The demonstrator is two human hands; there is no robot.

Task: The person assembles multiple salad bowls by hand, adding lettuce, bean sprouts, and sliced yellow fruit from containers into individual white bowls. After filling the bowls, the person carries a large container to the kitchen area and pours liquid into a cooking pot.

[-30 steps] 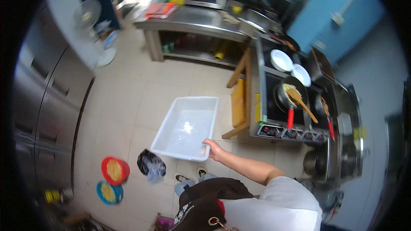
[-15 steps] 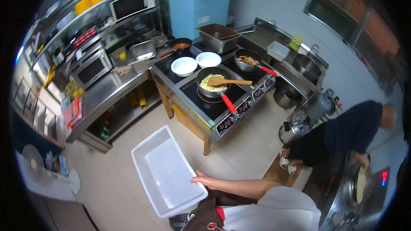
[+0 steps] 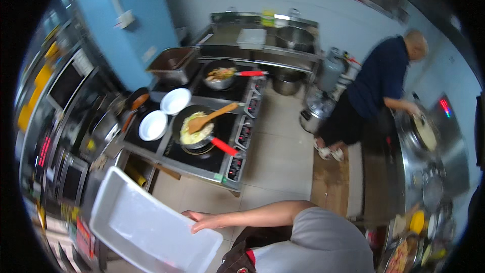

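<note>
A white rectangular plastic tub (image 3: 144,225) hangs tilted in front of me at the lower left, and no contents show in it. My right hand (image 3: 201,220) is closed on its near right rim, fingers over the edge. My left hand is out of view. Beyond the tub stands a metal cooktop (image 3: 222,136) carrying a frying pan (image 3: 201,146) with a red handle and pale chopped food. Across that pan lies a wooden spatula (image 3: 212,118). Beside it are two white bowls (image 3: 152,125).
Another red-handled pan (image 3: 219,85) and a deep steel container (image 3: 172,71) sit at the back of the cooktop. A person (image 3: 376,86) in dark clothes bends over a round cooking plate (image 3: 425,132) at the right. Steel shelving (image 3: 76,116) with a microwave runs along the left.
My view has swung to the right, so the cooktop now sits further left. The tub, still in my right hand, appears lower left. More of the right-hand counter shows.
</note>
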